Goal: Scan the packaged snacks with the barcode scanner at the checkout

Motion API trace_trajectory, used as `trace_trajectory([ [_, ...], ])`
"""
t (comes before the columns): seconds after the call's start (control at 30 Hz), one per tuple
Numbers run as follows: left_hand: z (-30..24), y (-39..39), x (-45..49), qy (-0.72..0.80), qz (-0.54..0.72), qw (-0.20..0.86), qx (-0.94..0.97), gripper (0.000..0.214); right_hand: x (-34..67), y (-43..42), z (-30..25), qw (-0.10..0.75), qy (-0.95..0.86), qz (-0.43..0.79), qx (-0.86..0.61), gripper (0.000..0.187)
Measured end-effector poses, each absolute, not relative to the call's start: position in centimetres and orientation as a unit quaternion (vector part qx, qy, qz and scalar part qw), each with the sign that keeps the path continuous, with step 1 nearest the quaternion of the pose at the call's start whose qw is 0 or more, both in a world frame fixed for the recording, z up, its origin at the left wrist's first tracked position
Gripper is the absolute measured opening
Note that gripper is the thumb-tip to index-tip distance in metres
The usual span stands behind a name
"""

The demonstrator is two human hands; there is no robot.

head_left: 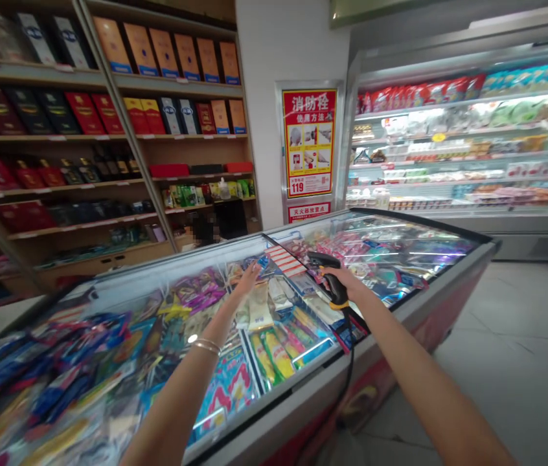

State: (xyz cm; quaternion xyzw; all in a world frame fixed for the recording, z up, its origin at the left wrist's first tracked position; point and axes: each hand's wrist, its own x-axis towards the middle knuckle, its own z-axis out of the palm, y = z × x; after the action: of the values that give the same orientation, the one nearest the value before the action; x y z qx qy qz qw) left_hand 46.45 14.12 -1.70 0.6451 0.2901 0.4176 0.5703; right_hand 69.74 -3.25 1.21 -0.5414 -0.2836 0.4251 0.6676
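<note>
My right hand (346,282) is wrapped round the grip of a black and yellow barcode scanner (336,288), above the middle of a chest freezer (298,382). A dark cable (350,362) hangs from the scanner down past the freezer's front edge. My left hand (249,277) reaches over the freezer with its fingers stretched forward. Just beyond its fingertips is a small blue packet (263,261); whether they touch, I cannot tell. Below lie yellow-green wrapped ice creams (276,353) and pale packets (260,307). A strip of price labels (286,260) runs between the hands.
Purple packets (201,288) and blurred blue packets (60,382) fill the freezer's left part. Shelves of boxes (84,120) stand behind it. A red poster (309,142) hangs on the wall. A lit refrigerated display (468,142) is at right, with tiled floor (512,323) before it.
</note>
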Motion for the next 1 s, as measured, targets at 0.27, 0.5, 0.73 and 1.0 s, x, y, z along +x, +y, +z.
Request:
trace_trajectory([
  [0.27, 1.8, 10.5, 34.8, 0.255, 0.495, 0.669, 0.492, 0.028, 59.2, -2.3, 5.0, 0.633, -0.35, 0.444, -0.529, 0.01],
  [0.5, 0.2, 9.1, 25.0, 0.259, 0.555, 0.629, 0.479, 0.036, 49.0, -0.4, 4.6, 0.589, -0.418, 0.508, -0.47, 0.018],
  [0.73, -1.5, 10.1, 20.1, 0.294, 0.682, 0.439, 0.506, 0.064, 42.4, 2.0, 1.8, 0.539, -0.459, 0.577, -0.407, 0.033],
  [1.0, -2.0, 10.3, 18.1, 0.301, 0.67, 0.391, 0.555, 0.057, 39.9, 2.4, -1.5, 0.525, -0.493, 0.569, -0.397, 0.038],
])
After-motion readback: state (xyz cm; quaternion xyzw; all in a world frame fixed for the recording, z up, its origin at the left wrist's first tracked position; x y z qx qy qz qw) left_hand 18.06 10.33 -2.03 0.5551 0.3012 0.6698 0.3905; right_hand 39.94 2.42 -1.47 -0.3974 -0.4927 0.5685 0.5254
